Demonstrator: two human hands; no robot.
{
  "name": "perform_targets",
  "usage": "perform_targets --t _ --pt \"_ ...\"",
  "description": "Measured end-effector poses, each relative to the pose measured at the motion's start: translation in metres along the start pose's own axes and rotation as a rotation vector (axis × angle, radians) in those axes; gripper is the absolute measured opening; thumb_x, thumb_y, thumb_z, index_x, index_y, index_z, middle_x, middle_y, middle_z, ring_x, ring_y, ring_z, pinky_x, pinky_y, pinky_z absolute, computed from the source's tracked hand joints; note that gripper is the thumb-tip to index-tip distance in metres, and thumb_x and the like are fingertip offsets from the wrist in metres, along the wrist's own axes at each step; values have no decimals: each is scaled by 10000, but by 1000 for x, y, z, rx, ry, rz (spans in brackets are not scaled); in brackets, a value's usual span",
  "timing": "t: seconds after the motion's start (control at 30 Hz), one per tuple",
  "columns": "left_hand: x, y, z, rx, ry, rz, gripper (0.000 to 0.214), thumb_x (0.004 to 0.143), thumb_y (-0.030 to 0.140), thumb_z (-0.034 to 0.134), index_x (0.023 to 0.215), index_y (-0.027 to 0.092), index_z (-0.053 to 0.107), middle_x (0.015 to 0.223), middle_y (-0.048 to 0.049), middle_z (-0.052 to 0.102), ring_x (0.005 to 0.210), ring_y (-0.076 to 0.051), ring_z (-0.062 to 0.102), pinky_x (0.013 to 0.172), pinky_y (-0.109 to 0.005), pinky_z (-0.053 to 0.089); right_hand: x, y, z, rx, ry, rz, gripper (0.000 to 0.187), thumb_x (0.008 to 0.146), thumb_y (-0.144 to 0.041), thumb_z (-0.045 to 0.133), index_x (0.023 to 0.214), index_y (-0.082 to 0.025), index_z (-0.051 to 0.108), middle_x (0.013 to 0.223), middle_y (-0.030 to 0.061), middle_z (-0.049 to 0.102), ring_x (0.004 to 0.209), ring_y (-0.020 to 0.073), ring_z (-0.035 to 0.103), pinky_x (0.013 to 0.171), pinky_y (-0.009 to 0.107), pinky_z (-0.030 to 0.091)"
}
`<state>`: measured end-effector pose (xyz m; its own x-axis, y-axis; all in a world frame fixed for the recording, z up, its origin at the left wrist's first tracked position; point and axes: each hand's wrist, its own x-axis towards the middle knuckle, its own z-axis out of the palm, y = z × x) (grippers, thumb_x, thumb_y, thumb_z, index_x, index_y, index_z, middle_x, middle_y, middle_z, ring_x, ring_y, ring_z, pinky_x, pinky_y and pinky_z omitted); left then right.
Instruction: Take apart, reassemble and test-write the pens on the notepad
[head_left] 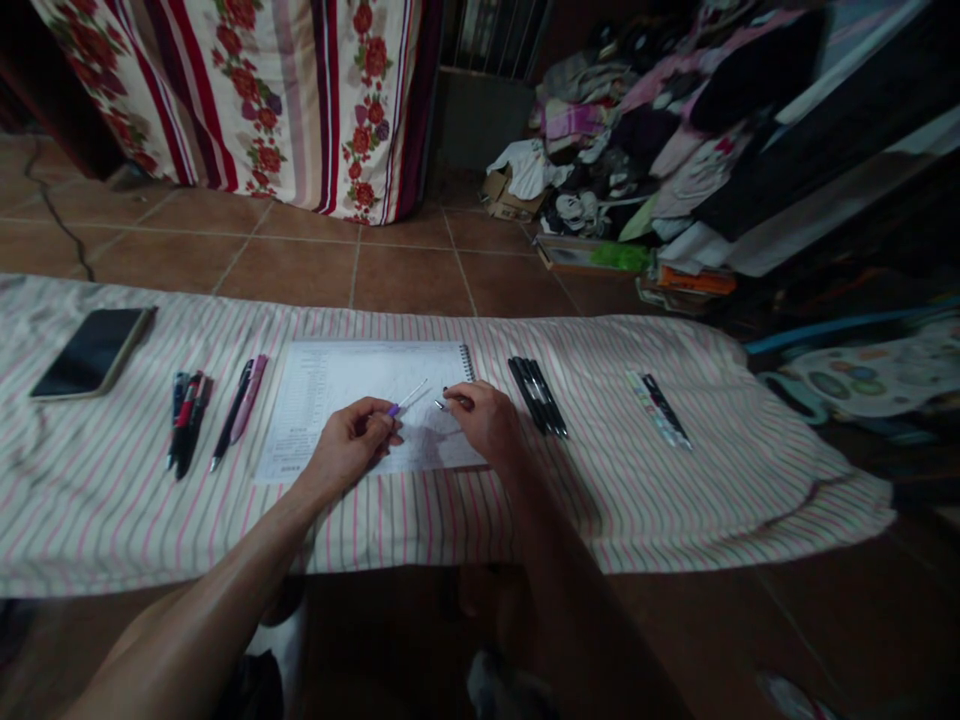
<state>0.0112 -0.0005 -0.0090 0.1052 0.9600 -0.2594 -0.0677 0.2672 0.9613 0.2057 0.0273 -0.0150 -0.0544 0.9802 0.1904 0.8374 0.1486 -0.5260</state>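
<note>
A spiral notebook [352,385] lies open on a pink-striped cloth [675,480] spread over the floor. Above its lower part, my left hand [352,445] pinches a thin white pen refill with a purple end [405,401], which points up and to the right. My right hand [486,420] is closed on a small silvery pen part [442,404], close to the refill's tip. Both hands hover just above the page, a few centimetres apart.
A phone [90,352] lies at the cloth's far left. Beside the notebook lie a bunch of red and dark pens [186,420], a black and a pink pen [238,402], a set of black pens [537,396], and two more pens [660,410]. Clothes [637,130] are piled at the back right.
</note>
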Motion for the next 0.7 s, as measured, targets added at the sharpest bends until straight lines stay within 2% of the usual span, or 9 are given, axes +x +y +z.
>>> perform_targets --t 0.3,0.53,0.7 --pt "-1 1 0 11 3 -5 300 673 391 696 833 154 604 641 -43 674 522 -131 589 458 -227 374 1 1 1 -6 6 41 117 770 -145 591 845 -192 667 857 67 674 788 183 622 728 292 449" --pt "-1 2 -1 22 -2 -7 301 682 395 691 837 152 607 636 -45 680 485 -108 553 470 -226 387 3 -2 0 46 51 106 302 712 -105 566 990 -203 630 810 29 672 716 164 616 714 284 457" --pt "-2 2 0 13 1 -10 306 674 392 700 830 146 605 636 -49 683 488 -109 562 460 -220 383 6 -1 -1 259 49 237 369 707 -174 549 1069 -180 621 764 10 665 654 147 598 672 280 458"
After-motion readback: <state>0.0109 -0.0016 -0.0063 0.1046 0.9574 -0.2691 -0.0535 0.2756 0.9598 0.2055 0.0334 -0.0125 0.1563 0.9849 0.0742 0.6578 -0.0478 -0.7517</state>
